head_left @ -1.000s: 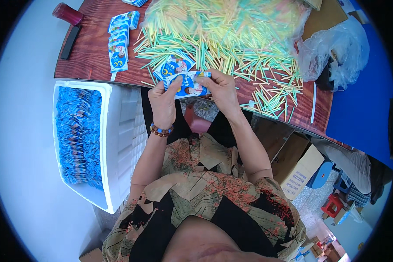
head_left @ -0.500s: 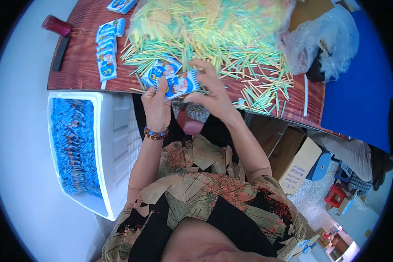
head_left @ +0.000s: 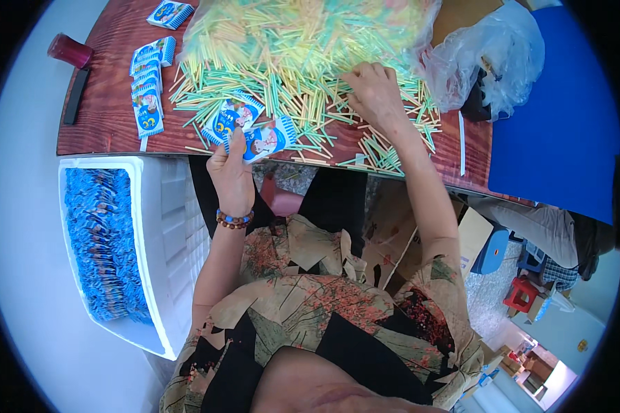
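My left hand [head_left: 231, 172] pinches a blue-and-white printed packet [head_left: 265, 140] near the table's front edge, thumb on top. A second blue packet [head_left: 238, 113] overlaps just behind it; whether my fingers hold that one too I cannot tell. Over to the right, my right hand [head_left: 381, 100] is over a heap of thin pastel sticks [head_left: 289, 86], green, yellow and pink. Its fingers are bent down among the sticks, thumb and forefinger apart, and no stick shows gripped. Most of the heap lies in or under a large clear plastic bag [head_left: 303, 31].
An overlapping row of blue packets [head_left: 148, 96] lies at left, with another packet [head_left: 169, 14] beyond. A red cup [head_left: 70, 50] and black bar [head_left: 77, 96] sit near the left edge. Below stands a white foam box [head_left: 139, 248] full of packets. A crumpled plastic bag [head_left: 499, 58] lies right.
My right hand has left the packet and moved right and away from me to the stick heap. My left hand still holds the packet. The whole view has shifted slightly.
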`<state>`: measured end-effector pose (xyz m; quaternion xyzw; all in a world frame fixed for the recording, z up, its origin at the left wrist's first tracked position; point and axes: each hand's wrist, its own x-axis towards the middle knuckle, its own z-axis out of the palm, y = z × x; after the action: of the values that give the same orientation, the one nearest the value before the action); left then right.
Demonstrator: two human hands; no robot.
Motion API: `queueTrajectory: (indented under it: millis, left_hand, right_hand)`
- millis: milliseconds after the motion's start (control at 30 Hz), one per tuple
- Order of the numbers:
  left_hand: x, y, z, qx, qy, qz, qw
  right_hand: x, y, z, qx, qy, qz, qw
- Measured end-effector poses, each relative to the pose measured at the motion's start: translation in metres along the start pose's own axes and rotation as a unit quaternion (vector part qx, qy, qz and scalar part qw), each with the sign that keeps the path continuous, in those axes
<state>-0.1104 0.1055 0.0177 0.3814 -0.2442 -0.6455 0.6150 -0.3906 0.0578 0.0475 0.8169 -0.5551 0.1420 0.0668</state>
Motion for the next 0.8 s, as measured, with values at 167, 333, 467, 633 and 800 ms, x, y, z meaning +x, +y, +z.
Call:
queueTrajectory:
  millis: [167, 333, 467, 633, 800]
  left_hand:
    - [0.000, 0.002, -0.003, -0.012, 0.017, -0.010, 1.000]
    - [0.003, 0.002, -0.004, -0.025, 0.026, -0.010, 0.999]
    - [0.007, 0.003, -0.015, -0.026, 0.027, 0.000, 0.999]
    - [0.005, 0.005, -0.007, -0.028, 0.021, -0.008, 0.999]
    - [0.004, 0.005, -0.005, -0.028, 0.012, -0.016, 0.999]
  right_hand:
    - [0.015, 0.010, 0.008, -0.057, -0.035, -0.037, 0.997]
    - [0.016, 0.013, 0.010, -0.085, -0.078, -0.054, 0.992]
    - [0.005, 0.008, -0.005, -0.005, -0.049, -0.050, 0.998]
    - [0.013, 0.004, -0.004, -0.016, -0.060, -0.043, 0.997]
    - [0.028, 0.003, 0.019, -0.104, -0.088, -0.033, 0.990]
